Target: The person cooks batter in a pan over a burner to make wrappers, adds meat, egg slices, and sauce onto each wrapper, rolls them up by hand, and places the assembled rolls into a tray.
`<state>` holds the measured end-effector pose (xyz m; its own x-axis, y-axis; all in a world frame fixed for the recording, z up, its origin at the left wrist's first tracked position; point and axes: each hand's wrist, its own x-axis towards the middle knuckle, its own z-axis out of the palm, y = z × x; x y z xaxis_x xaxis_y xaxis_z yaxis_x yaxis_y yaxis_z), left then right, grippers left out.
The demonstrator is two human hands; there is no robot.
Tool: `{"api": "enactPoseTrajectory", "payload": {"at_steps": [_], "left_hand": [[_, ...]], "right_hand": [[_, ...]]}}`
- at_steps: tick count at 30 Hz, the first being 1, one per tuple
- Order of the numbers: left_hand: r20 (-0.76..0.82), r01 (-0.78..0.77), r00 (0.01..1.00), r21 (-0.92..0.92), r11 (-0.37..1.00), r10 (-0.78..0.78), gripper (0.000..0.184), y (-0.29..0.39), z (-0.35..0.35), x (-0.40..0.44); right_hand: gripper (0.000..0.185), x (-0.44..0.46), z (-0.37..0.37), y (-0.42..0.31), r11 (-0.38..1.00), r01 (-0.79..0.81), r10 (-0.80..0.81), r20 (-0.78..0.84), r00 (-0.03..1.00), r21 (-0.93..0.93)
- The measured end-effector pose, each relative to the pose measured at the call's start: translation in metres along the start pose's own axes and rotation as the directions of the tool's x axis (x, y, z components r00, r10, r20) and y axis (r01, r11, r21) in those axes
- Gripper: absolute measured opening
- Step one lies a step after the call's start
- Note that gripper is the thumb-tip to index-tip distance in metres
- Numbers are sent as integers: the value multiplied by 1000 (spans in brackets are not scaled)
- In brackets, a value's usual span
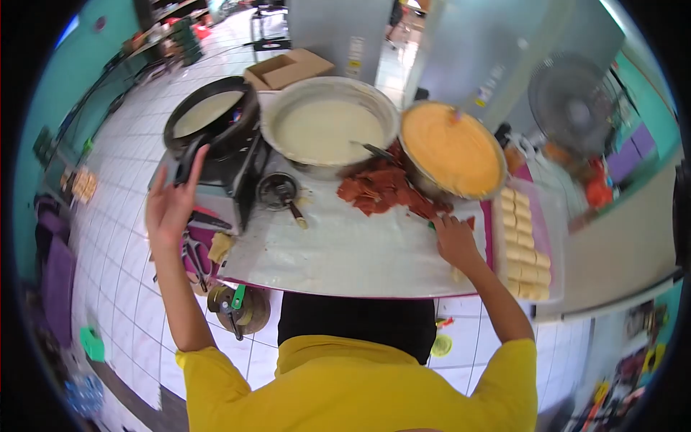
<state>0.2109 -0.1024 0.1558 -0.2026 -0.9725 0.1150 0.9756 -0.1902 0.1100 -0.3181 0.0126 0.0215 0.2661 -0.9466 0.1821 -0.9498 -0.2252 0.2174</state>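
Note:
My left hand is raised at the handle of a black pan on a stove, its fingers spread; whether they touch the handle is unclear. Pale batter lies in the pan. On the table's right part, my right hand reaches down beside the reddish-brown sheets, fingers bent; what they hold is hidden. Just beyond it stands a bowl of orange mixture. A large metal bowl of pale batter, with a dark utensil handle leaning on its rim, stands at the table's back.
A small metal pot with a ladle stands on the white sheet. Pale rolls fill a clear plastic box at the right. Scissors lie at the left edge. An empty cardboard box and a fan are farther back.

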Motion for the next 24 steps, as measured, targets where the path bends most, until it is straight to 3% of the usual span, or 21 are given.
{"api": "enactPoseTrajectory", "payload": {"at_steps": [2,4,7,11,12,14,16,18,24], "left_hand": [[-62,260,956,-263,929,-285,52,7,1,8],[68,397,918,-193,897,-392,50,17,-9,25],[-80,309,937,-266,913,-340,44,13,9,18],[-70,205,979,293,934,-193,38,-36,-21,-30],[-104,171,985,444,879,-138,37,-55,-25,-46],[-257,189,966,754,629,18,38,-85,-24,-77],[-402,330,914,811,483,50,38,-112,-16,-106],[-336,351,935,836,423,-113,37,-126,-19,-128],[-217,284,914,945,160,-343,34,-152,-25,-163]], "right_hand": [[47,-1,-3,-1,999,-17,16,8,1000,33],[43,-2,-24,-9,995,-51,48,37,998,90],[36,-7,-49,-21,966,-99,97,23,995,240],[30,-8,-85,-50,769,-92,180,-76,981,632],[29,-6,-96,-61,698,-83,207,-89,974,712],[27,-2,-115,-85,528,-59,262,-96,960,847],[36,1,-120,-106,413,-31,308,-108,945,910],[44,3,-131,-125,360,-50,371,-94,924,931],[38,-2,-144,-169,466,31,186,-133,974,884]]}}
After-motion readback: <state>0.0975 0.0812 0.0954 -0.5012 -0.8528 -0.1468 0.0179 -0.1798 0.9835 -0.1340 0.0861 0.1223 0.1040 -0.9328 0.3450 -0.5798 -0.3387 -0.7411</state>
